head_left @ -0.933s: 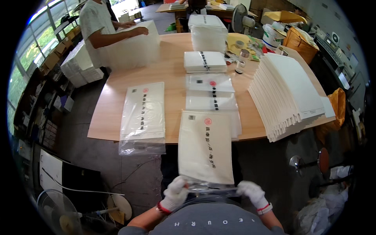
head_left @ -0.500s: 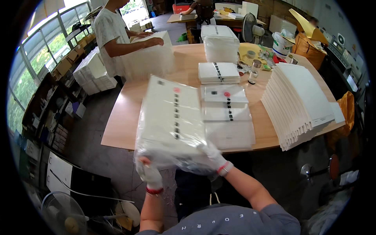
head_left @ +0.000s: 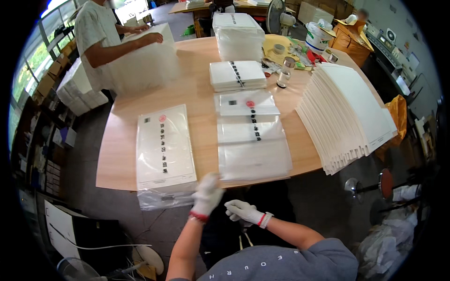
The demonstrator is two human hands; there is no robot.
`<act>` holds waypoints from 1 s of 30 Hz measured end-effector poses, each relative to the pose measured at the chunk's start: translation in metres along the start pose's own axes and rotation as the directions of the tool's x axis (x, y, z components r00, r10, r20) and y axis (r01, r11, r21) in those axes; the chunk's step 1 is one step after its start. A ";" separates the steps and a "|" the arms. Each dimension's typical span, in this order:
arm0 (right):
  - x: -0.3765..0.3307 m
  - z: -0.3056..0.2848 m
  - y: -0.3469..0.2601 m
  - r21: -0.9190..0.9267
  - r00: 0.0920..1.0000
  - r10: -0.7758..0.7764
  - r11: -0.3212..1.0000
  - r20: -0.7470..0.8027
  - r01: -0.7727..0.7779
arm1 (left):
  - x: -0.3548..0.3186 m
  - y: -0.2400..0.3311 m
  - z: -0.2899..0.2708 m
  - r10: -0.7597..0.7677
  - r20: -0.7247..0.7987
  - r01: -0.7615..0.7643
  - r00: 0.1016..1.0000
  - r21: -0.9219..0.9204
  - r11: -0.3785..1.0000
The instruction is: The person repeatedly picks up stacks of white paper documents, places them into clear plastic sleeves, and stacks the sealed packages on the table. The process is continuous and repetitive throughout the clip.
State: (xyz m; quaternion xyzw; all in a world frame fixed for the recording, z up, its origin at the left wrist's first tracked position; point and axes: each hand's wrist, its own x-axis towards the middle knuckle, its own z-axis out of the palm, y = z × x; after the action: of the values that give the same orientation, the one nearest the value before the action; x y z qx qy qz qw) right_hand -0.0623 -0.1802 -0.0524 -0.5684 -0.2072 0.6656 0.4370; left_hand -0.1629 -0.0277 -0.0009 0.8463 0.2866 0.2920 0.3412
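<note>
A stack of clear-bagged white paper packs [head_left: 165, 150] lies at the table's near left edge, its plastic flaps hanging over the rim. My left hand [head_left: 207, 195], in a white glove, hovers just right of that stack's front corner, fingers loosely apart and holding nothing. My right hand [head_left: 243, 210], also gloved, sits lower in front of the table edge, empty. Beyond them lies a pile of empty clear bags [head_left: 253, 152] under a bagged pack [head_left: 247, 104].
A tall fanned stack of white sheets [head_left: 347, 112] fills the right side of the wooden table [head_left: 197, 93]. Further back are a banded pack pile [head_left: 236, 75], a wrapped bundle [head_left: 236, 35] and a glass bottle [head_left: 284, 72]. A person [head_left: 101, 40] handles a large white pack at far left.
The bagged pack I held up in both hands has been laid on the left stack. Both hands have let go and drawn back to the table's front edge.
</note>
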 end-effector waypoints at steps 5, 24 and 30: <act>-0.049 -0.060 0.003 -0.096 0.985 -0.026 0.995 -0.173 0.009 | 0.073 0.024 0.131 0.156 0.055 -0.163 0.986 0.143 0.976; -0.020 -0.165 -0.076 -0.916 0.381 -0.833 0.371 -0.401 -0.153 | 0.196 0.014 0.088 -0.254 0.382 0.459 0.888 -0.722 0.518; 0.035 -0.110 -0.141 -0.961 0.167 -0.984 0.097 -0.054 0.260 | 0.197 0.087 0.076 -0.131 0.501 0.455 0.855 -0.607 0.651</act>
State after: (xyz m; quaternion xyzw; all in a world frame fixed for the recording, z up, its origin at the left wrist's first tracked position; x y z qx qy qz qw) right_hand 0.0910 -0.1012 0.0071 -0.7133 -0.5339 -0.1300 0.4350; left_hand 0.0451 0.0236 0.0770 0.6312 0.2094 0.1322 0.7350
